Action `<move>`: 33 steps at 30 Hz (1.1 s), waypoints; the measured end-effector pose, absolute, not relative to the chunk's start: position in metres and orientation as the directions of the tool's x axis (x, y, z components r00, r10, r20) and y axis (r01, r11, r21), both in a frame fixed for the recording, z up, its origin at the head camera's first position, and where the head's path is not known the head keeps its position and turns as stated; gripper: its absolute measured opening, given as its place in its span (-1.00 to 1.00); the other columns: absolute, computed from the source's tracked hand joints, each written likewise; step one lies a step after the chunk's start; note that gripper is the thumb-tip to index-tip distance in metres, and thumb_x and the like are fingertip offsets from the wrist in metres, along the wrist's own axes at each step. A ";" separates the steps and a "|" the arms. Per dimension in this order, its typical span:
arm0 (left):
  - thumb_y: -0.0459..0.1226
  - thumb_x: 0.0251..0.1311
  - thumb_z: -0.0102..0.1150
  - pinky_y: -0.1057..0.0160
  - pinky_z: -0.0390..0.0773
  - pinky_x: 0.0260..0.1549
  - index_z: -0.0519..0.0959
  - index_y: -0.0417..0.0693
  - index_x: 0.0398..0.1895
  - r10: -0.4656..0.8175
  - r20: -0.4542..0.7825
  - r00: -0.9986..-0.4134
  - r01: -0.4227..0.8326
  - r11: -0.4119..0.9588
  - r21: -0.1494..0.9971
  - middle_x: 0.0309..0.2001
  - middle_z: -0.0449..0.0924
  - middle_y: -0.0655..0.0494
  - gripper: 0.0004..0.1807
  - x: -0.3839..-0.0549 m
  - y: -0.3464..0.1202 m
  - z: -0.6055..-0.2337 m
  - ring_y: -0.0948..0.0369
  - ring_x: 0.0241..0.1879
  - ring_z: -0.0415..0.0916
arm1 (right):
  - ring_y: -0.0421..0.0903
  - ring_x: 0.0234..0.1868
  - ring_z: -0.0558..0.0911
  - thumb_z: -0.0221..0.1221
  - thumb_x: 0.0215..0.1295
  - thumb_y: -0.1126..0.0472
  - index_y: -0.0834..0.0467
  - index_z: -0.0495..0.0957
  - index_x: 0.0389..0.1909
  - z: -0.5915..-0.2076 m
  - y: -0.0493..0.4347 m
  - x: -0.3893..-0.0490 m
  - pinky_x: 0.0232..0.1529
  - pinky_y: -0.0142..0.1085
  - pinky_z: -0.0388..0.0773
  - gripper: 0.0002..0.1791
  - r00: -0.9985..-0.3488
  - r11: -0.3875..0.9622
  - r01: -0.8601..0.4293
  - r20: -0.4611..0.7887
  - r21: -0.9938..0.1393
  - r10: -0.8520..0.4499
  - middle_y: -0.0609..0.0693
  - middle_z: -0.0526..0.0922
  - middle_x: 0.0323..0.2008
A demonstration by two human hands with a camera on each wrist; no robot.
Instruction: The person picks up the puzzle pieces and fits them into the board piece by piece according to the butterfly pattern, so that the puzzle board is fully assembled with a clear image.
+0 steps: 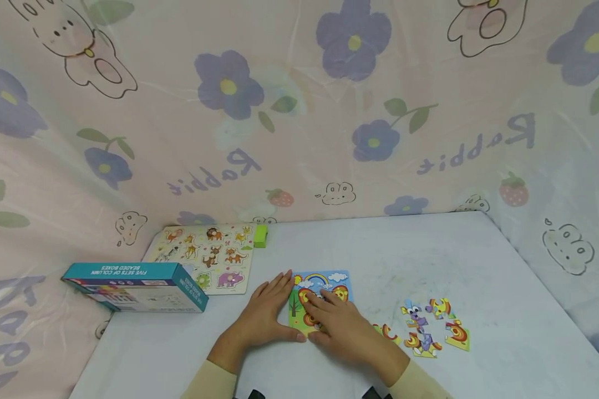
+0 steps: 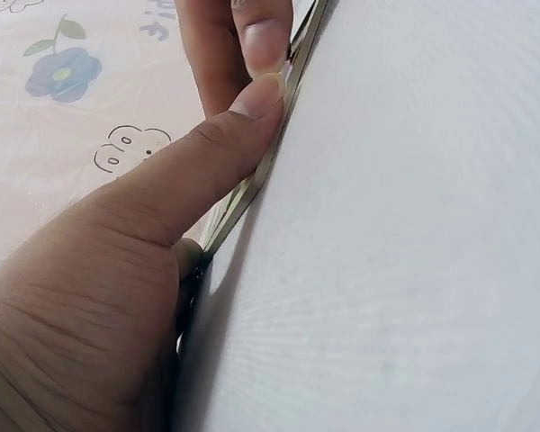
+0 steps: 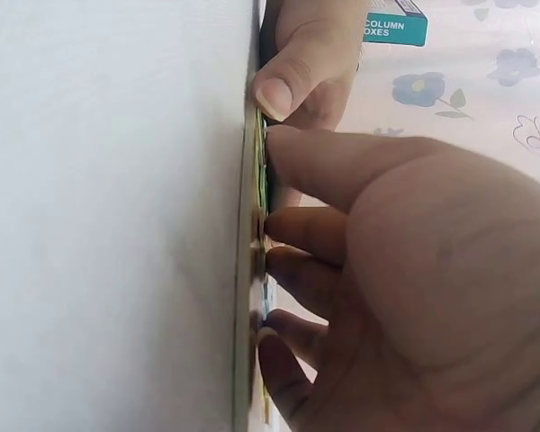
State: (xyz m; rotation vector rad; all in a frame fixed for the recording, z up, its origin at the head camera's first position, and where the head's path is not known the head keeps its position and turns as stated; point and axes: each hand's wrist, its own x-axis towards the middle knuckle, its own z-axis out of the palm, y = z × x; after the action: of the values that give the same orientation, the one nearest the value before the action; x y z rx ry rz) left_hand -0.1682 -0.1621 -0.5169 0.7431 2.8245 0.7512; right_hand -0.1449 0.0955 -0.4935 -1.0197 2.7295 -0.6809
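A square jigsaw puzzle (image 1: 336, 280) with a rainbow, clouds and orange-and-yellow butterfly wings lies flat on the white table. Along its left side rests my left hand (image 1: 264, 313), fingers extended, its thumb at the near edge. My right hand (image 1: 346, 330) lies over the puzzle's lower right, fingertips touching the picture and covering much of it. In the left wrist view, the left thumb (image 2: 207, 166) lies against the puzzle's thin edge (image 2: 288, 117). From the right wrist, the spread fingers (image 3: 306, 234) are seen pressing on the puzzle's face.
Right of the right hand lie several loose jigsaw pieces (image 1: 421, 341), one group partly behind the forearm. At the left stand a teal box (image 1: 145, 291) and, behind it, an animal puzzle board (image 1: 199, 260). A green block (image 1: 260, 236) sits at that board's far corner.
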 end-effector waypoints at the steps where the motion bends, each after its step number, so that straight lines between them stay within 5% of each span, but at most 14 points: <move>1: 0.55 -0.01 0.40 -0.24 -0.15 0.60 0.13 -0.09 0.77 0.491 0.004 -0.871 0.428 0.756 0.496 0.77 -0.09 0.10 0.44 -0.168 -0.162 -0.517 0.07 0.73 -0.24 | 0.23 0.64 0.22 0.28 0.59 -0.06 0.07 0.42 0.64 -0.494 0.096 -0.145 0.34 0.42 0.38 -0.29 -0.760 0.656 -0.578 0.026 -0.486 -0.650 0.00 0.32 0.65; 11: 0.52 -0.05 0.46 -0.21 -0.18 0.61 0.11 -0.09 0.77 0.486 0.004 -0.874 0.422 0.754 0.504 0.77 -0.12 0.11 0.46 -0.169 -0.161 -0.515 0.08 0.73 -0.25 | 0.16 0.56 0.36 0.27 0.62 0.04 0.18 0.41 0.60 -0.492 0.108 -0.151 0.50 0.27 0.27 -0.35 -0.817 0.454 -0.449 0.147 -0.770 -0.557 0.08 0.44 0.55; 17: 0.56 -0.09 0.44 -0.15 -0.21 0.62 0.06 -0.04 0.79 0.475 -0.016 -0.880 0.406 0.768 0.496 0.78 -0.16 0.17 0.50 -0.170 -0.161 -0.517 0.13 0.73 -0.28 | 0.14 0.29 0.61 0.26 0.64 0.09 0.19 0.44 0.55 -0.494 0.132 -0.154 0.19 -0.05 0.64 -0.42 -0.852 0.314 -0.382 0.200 -0.869 -0.483 0.15 0.58 0.38; 24: 0.51 -0.06 0.48 -0.20 -0.18 0.61 0.08 -0.09 0.78 0.479 -0.012 -0.878 0.407 0.760 0.507 0.78 -0.13 0.11 0.48 -0.169 -0.161 -0.516 0.08 0.73 -0.26 | 0.27 0.26 0.64 -0.02 0.77 0.24 0.20 0.43 0.54 -0.494 0.166 -0.155 0.19 -0.13 0.63 -0.56 -0.864 0.158 -0.327 0.226 -0.932 -0.450 0.28 0.59 0.34; 33: 0.56 -0.09 0.44 -0.15 -0.20 0.62 0.05 -0.04 0.79 0.475 -0.029 -0.880 0.399 0.769 0.500 0.78 -0.16 0.17 0.51 -0.168 -0.161 -0.516 0.14 0.73 -0.30 | 0.20 0.29 0.62 -0.32 0.84 0.16 0.21 0.34 0.61 -0.495 0.218 -0.154 0.20 -0.19 0.62 -0.47 -0.879 0.094 -0.245 0.180 -0.965 -0.441 0.43 0.50 0.38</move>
State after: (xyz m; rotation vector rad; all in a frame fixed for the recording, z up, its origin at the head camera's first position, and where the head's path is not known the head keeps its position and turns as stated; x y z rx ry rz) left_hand -0.1681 -0.1611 -0.5160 0.6980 2.8088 0.7421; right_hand -0.1539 0.2179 -0.4954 -0.6987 2.2033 -1.8910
